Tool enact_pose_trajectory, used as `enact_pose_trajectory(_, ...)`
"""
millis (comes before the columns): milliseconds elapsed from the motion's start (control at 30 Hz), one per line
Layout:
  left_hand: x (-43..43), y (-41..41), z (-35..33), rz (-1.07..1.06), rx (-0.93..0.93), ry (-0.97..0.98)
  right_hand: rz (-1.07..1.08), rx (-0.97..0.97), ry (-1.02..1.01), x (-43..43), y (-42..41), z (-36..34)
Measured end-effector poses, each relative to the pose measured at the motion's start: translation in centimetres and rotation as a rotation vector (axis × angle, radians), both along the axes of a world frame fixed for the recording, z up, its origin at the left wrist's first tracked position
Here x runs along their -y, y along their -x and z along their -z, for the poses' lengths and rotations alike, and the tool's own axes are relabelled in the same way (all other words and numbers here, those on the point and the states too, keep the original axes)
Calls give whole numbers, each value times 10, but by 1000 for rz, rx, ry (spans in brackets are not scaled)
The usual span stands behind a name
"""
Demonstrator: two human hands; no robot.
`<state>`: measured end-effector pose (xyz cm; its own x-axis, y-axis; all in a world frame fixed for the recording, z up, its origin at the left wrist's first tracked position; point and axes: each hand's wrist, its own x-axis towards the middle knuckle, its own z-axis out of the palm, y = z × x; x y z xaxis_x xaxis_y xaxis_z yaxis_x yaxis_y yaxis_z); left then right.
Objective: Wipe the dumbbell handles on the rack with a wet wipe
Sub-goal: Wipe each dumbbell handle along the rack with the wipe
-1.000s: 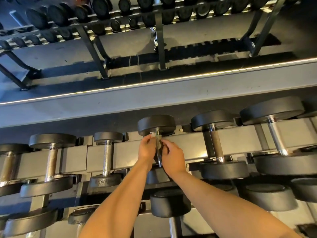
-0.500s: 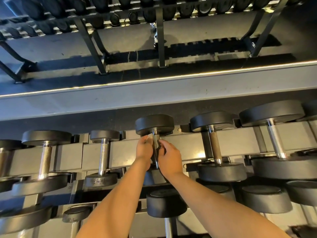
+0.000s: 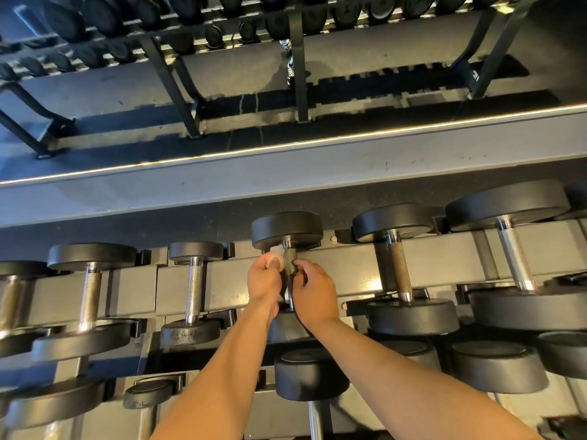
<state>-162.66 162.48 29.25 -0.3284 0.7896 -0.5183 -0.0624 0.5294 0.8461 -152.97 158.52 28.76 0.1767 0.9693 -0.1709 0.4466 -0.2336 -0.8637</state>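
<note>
**Wipe (image 3: 275,253) held to the middle dumbbell (image 3: 286,228)**

On the upper row of the rack (image 3: 349,268), I see the left hand (image 3: 265,282) with fingers curled round the white wipe, pressing it to the left side of the handle (image 3: 289,265), near its far end. Just right, the right hand (image 3: 314,295) grips the same handle with thumb and curled fingers.

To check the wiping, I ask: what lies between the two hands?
In the head view, the middle dumbbell's knurled handle stands between the left hand and the right hand; the left hand's fingers hold a white wet wipe beside it.
</note>
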Motion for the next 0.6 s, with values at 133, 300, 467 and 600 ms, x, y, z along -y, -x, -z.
enact_pose_trajectory(133,-8,-6,-7,136,59,-97,7,-38,-1,0,-1,-3)
enact_pose_trajectory(300,-7,-4,-3,216,18,-124,28,-73,-9,-1,-2,-4)
enact_pose_trajectory(467,6,12,-8,410,-176,-140,46,-83,-12,0,-2,-3)
enact_pose_trajectory(600,15,16,-9,466,-136,-165,52,-92,-23,1,-3,-5)
